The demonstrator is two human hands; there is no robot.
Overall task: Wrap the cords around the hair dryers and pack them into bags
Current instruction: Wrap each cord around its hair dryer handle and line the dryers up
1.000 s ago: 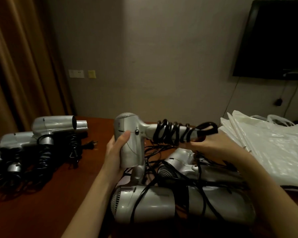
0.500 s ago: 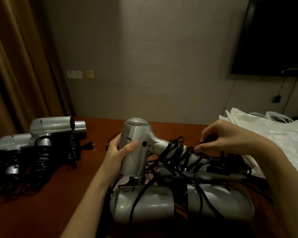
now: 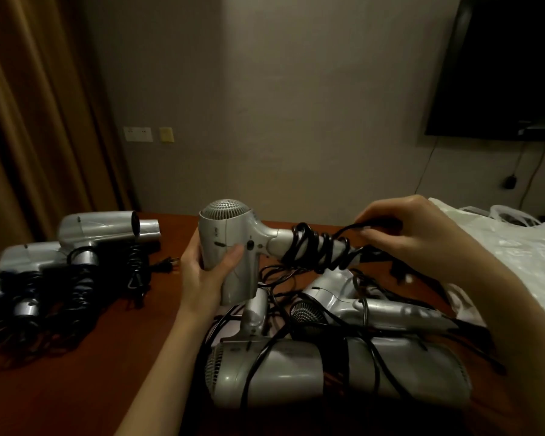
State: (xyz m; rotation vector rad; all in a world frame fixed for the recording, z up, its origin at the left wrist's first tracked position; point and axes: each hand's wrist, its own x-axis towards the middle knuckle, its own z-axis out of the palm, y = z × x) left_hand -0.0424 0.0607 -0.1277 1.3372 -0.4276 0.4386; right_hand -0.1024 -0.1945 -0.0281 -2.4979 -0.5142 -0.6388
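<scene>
— dim room, brown desk (image 3: 114, 357). where's the dryer?
— mid-air over the desk: left grip (image 3: 202, 272) clenched round hair dryer (image 3: 230, 247) barrel, right grip (image 3: 419, 237) pinching cord (image 3: 315, 250).
— handling?
— probably light, slick shell; springy cord, so hold the barrel.

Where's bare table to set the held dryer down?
Free: the table strip between the wrapped dryers at left and the left hand, running toward the near-left edge. Crowded: centre pile of unwrapped dryers under loose cords; plastic bags cover the right.
</scene>
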